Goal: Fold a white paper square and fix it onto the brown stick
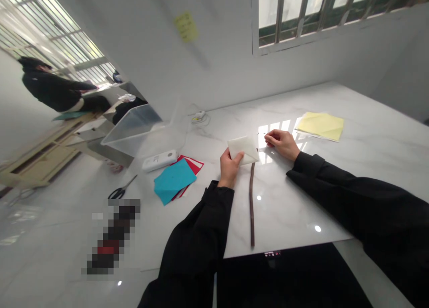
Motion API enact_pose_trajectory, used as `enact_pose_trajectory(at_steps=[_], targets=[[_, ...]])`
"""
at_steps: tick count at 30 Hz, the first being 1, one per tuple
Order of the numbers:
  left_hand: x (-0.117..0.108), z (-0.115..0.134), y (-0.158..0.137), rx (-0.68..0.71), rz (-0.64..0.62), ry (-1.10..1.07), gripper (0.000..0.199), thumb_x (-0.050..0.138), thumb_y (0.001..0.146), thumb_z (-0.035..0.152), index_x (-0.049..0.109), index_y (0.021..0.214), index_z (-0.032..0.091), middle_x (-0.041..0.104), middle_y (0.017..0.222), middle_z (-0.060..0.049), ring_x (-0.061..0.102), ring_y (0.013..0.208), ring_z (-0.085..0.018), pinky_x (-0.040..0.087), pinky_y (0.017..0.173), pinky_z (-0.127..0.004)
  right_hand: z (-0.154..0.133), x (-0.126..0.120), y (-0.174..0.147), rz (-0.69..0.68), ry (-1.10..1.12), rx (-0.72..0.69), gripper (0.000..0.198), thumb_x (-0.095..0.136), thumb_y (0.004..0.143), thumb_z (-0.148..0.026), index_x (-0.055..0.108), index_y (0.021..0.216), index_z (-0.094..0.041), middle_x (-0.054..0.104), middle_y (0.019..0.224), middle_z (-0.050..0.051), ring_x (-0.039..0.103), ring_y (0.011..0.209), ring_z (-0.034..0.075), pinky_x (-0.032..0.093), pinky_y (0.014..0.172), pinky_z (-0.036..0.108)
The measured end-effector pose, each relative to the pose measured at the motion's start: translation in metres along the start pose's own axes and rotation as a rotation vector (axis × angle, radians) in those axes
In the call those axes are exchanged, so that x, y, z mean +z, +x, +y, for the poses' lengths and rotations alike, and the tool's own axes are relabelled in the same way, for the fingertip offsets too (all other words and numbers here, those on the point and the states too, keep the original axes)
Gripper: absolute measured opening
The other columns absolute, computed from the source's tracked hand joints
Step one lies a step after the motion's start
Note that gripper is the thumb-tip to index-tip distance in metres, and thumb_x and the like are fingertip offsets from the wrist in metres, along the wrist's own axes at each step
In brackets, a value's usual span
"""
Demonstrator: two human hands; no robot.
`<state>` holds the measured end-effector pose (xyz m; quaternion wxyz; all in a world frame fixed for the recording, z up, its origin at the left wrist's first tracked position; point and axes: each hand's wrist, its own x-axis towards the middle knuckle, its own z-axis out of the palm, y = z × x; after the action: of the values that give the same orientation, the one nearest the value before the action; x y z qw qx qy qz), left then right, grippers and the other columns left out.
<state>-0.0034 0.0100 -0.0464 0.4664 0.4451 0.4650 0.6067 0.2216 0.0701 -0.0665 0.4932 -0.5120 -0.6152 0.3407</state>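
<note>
My left hand [230, 167] grips a folded off-white sheet [244, 148], thumb on top and fingers behind; whether it is paper or thin felt I cannot tell. Just right of it, my right hand [280, 143] hovers over or rests on the tabletop, fingers curled and pressed together in a pinch. Anything between those fingertips is too small to make out. Below the sheet, a thin brown stick [251, 205] lies lengthwise, its far end partly behind the sheet.
Left on the marble-look table [208, 236] lie blue sheets [174, 180], red sheets [192, 162], a white case [160, 160] and scissors [121, 189]. A clear plastic bin [134, 131] stands behind. Yellow sheets [321, 125] lie right; a dark screen [288, 276] is nearest. A person [56, 86] sits far left.
</note>
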Motion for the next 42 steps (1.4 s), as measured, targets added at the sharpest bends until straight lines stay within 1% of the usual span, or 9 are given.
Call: enact_pose_trajectory(at_steps=[3, 7, 14, 19, 22, 27, 31, 35, 42], targets=[[0.001, 0.002, 0.001, 0.006, -0.018, 0.024, 0.038, 0.081, 0.067, 0.031, 0.073, 0.1, 0.013, 0.076, 0.099, -0.009, 0.067, 0.086, -0.02, 0.052, 0.081, -0.03, -0.002, 0.0, 0.001, -0.026, 0.048, 0.014, 0.033, 0.071, 0.086, -0.048, 0.071, 0.096, -0.016, 0.073, 0.072, 0.005, 0.065, 0.06, 0.015, 0.053, 0.06, 0.028], [0.002, 0.001, 0.002, 0.021, -0.017, 0.034, 0.039, 0.081, 0.066, 0.03, 0.073, 0.101, 0.013, 0.076, 0.097, -0.008, 0.067, 0.085, -0.02, 0.052, 0.081, -0.029, -0.006, 0.0, 0.0, -0.059, 0.092, 0.04, 0.033, 0.077, 0.08, -0.048, 0.071, 0.087, -0.016, 0.073, 0.07, 0.005, 0.064, 0.059, 0.014, 0.055, 0.059, 0.027], [0.002, -0.001, 0.002, 0.032, -0.016, 0.032, 0.044, 0.082, 0.064, 0.032, 0.073, 0.103, 0.013, 0.076, 0.099, -0.01, 0.068, 0.086, -0.021, 0.053, 0.083, -0.031, -0.003, 0.003, 0.0, -0.053, 0.267, 0.036, 0.032, 0.08, 0.078, -0.042, 0.07, 0.094, -0.017, 0.078, 0.083, 0.007, 0.073, 0.07, 0.017, 0.062, 0.071, 0.031], [0.0, 0.0, 0.0, 0.018, -0.028, 0.064, 0.042, 0.082, 0.066, 0.033, 0.075, 0.101, 0.012, 0.077, 0.098, -0.01, 0.069, 0.084, -0.021, 0.053, 0.08, -0.031, -0.008, 0.002, -0.006, -0.048, 0.383, 0.088, 0.038, 0.084, 0.073, -0.047, 0.067, 0.088, -0.017, 0.077, 0.083, 0.008, 0.074, 0.076, 0.019, 0.063, 0.077, 0.036], [0.001, 0.002, -0.002, 0.006, -0.034, 0.084, 0.04, 0.082, 0.067, 0.033, 0.076, 0.1, 0.012, 0.078, 0.099, -0.01, 0.069, 0.085, -0.022, 0.053, 0.08, -0.032, -0.021, 0.002, -0.013, -0.063, 0.314, -0.018, 0.037, 0.083, 0.075, -0.051, 0.071, 0.086, -0.018, 0.074, 0.084, 0.006, 0.07, 0.079, 0.019, 0.061, 0.08, 0.036], [0.002, 0.008, -0.005, -0.008, -0.056, 0.091, 0.038, 0.085, 0.067, 0.034, 0.078, 0.097, 0.012, 0.078, 0.096, -0.01, 0.069, 0.082, -0.022, 0.053, 0.079, -0.032, -0.048, 0.015, -0.031, -0.041, 0.199, -0.244, 0.03, 0.078, 0.081, -0.052, 0.077, 0.088, -0.023, 0.063, 0.111, 0.008, 0.063, 0.101, 0.022, 0.057, 0.077, 0.033], [0.003, 0.011, -0.008, 0.006, -0.091, 0.106, 0.038, 0.085, 0.069, 0.035, 0.078, 0.099, 0.013, 0.078, 0.095, -0.008, 0.069, 0.082, -0.021, 0.053, 0.078, -0.03, -0.05, 0.029, -0.043, -0.092, 0.074, -0.35, 0.02, 0.078, 0.086, -0.046, 0.079, 0.088, -0.026, 0.059, 0.127, 0.009, 0.057, 0.119, 0.027, 0.051, 0.101, 0.045], [0.003, 0.013, -0.01, 0.017, -0.109, 0.107, 0.036, 0.084, 0.07, 0.034, 0.078, 0.099, 0.013, 0.078, 0.096, -0.008, 0.069, 0.083, -0.022, 0.053, 0.079, -0.031, -0.041, 0.034, -0.046, -0.091, 0.032, -0.339, 0.016, 0.078, 0.086, -0.044, 0.079, 0.089, -0.028, 0.052, 0.145, 0.006, 0.048, 0.135, 0.031, 0.039, 0.117, 0.052], [0.002, 0.015, -0.012, 0.019, -0.116, 0.091, 0.036, 0.087, 0.071, 0.036, 0.079, 0.098, 0.014, 0.078, 0.095, -0.007, 0.07, 0.086, -0.023, 0.054, 0.082, -0.032, -0.033, 0.036, -0.044, -0.133, 0.047, -0.258, 0.02, 0.075, 0.088, -0.048, 0.08, 0.091, -0.029, 0.057, 0.138, 0.007, 0.049, 0.135, 0.031, 0.041, 0.116, 0.053]])
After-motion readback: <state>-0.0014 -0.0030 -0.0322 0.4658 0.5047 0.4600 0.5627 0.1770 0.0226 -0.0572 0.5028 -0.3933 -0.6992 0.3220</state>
